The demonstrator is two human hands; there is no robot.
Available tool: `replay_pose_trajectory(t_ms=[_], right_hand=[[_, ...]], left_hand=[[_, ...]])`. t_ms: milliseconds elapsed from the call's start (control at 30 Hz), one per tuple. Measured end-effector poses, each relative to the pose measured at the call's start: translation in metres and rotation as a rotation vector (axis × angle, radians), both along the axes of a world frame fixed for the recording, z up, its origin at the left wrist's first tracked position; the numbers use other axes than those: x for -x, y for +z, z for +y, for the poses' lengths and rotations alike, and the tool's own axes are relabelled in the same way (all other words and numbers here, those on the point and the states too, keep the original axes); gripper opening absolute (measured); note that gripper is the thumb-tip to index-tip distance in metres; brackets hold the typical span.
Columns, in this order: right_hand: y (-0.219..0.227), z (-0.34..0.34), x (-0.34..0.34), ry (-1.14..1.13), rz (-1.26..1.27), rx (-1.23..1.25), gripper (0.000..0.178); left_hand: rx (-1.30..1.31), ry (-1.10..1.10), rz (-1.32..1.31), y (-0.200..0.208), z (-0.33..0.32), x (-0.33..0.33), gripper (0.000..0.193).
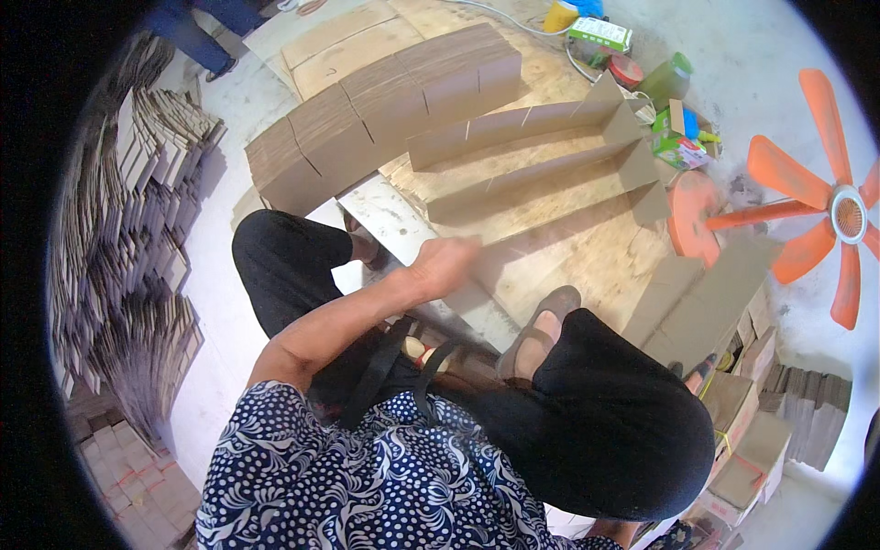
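Observation:
My left hand [445, 267] is closed at the near left end of a long cardboard strip [559, 225], which stands on edge on a plywood board [587, 275]. Beyond it, more brown strips [532, 181] stand on edge in rows, with short flaps folded at their right ends. Outside my right knee, part of what looks like my right hand [700, 374] shows, close to a folded cardboard piece [710, 298]. The knee hides most of that hand, so its grip is unclear. At the far side stands a long row of tightly packed cardboard pieces [385, 101].
An orange fan [848, 213] stands at the right, near a green jar [667, 81] and small boxes [680, 147]. Tall piles of cardboard [119, 229] line the left. Cartons [747, 449] are stacked at lower right. Another person's legs [197, 37] show at far left.

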State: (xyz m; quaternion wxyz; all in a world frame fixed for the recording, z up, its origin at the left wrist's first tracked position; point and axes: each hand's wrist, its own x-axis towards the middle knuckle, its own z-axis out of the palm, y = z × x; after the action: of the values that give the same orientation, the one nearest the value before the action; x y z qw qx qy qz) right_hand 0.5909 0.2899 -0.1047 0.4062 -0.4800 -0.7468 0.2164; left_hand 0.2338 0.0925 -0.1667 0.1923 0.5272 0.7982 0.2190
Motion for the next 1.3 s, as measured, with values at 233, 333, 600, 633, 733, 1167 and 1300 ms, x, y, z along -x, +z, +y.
replay_pose_trajectory(t_ms=[233,333,600,633,733,1167,1300], right_hand=[[0.006,0.015,0.105,0.416,0.078,0.122,0.034],[0.015,0.045,0.138,0.527,0.051,0.162,0.032],[-0.027,0.122,0.198,0.44,0.082,0.953,0.02],[-0.029,0.131,0.194,0.519,0.0,0.803,0.021],[-0.021,0.14,0.182,0.65,-0.115,0.499,0.025],[-0.013,0.027,0.169,0.878,-0.217,0.162,0.07],[-0.002,0.016,0.172,0.887,-0.258,0.232,0.069]], left_hand=[[-0.007,0.066,0.054,-0.005,0.01,-0.008,0.016],[-0.014,0.061,0.025,-0.003,0.021,-0.011,0.015],[0.046,0.051,0.012,-0.001,0.016,-0.013,0.018],[0.048,0.052,0.02,-0.002,0.015,-0.013,0.018],[0.047,0.039,0.042,-0.001,0.017,-0.015,0.018],[0.042,0.053,0.036,-0.017,0.019,-0.016,0.02],[0.009,0.059,0.034,-0.02,0.017,-0.016,0.02]])
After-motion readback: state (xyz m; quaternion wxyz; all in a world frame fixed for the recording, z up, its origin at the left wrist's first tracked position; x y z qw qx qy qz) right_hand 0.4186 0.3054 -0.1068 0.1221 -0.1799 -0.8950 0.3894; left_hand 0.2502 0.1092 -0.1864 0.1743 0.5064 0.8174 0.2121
